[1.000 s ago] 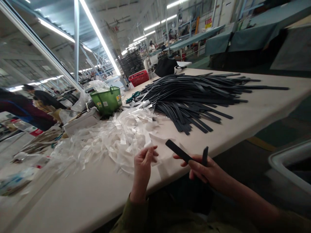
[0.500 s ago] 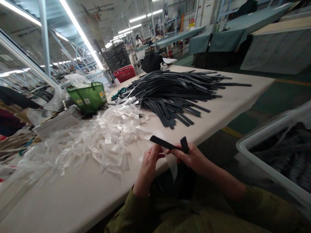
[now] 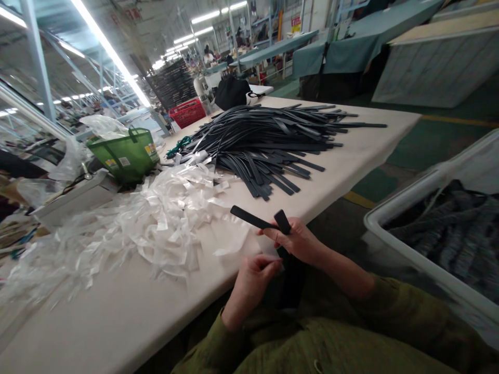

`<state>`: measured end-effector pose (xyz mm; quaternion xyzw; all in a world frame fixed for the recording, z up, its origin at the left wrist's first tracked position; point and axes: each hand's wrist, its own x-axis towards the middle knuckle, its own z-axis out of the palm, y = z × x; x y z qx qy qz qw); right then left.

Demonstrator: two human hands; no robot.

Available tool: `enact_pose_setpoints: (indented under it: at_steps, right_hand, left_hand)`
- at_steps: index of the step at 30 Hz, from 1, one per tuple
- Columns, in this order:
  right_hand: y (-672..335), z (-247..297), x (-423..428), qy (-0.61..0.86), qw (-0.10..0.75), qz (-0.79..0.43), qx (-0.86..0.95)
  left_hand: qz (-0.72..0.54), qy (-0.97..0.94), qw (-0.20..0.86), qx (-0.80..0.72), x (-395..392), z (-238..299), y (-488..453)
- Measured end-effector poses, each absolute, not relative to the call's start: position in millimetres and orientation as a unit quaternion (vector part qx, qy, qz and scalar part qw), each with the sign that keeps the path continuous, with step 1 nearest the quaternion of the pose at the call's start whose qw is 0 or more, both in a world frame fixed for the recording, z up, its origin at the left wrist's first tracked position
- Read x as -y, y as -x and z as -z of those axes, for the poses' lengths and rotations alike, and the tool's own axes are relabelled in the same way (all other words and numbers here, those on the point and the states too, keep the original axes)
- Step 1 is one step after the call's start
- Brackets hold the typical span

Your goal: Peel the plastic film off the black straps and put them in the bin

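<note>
My right hand grips a folded black strap just off the near edge of the white table; both strap ends stick up and to the left. My left hand is below it, fingers pinched on a thin clear film strip I can barely make out, at the table edge. A heap of clear white film strips lies on the table to the left of my hands. Beyond it is a big pile of long black straps.
A green basket and a white box stand at the table's left side, a red basket and black bag at the far end. A white bin holding dark straps sits on the floor to my right.
My left hand dropped from the strap's end down toward the table edge, pulling film away. The view swung right, bringing the white bin into sight.
</note>
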<state>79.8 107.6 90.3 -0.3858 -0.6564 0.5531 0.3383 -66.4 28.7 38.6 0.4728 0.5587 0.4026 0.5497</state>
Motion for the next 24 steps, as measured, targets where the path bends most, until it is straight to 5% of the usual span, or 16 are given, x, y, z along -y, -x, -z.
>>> enact_pose_setpoints:
  at_steps: [5,12,24]
  right_hand:
    - [-83.8,-93.8,-105.9,0.384,0.341,-0.535,0.671]
    - [-129.4,-97.4,-97.4,0.445,0.398,-0.470,0.650]
    - [-182.0,-39.9,-14.8,0.402,0.293,-0.377,0.781]
  left_hand:
    - [-0.366,-0.497,0.530,-0.581,-29.0,-29.2,60.2]
    - [-0.499,-0.305,0.649,-0.486,-38.5,-34.3,57.6]
    - [-0.554,-0.108,0.714,-0.415,-48.3,-38.2,30.2]
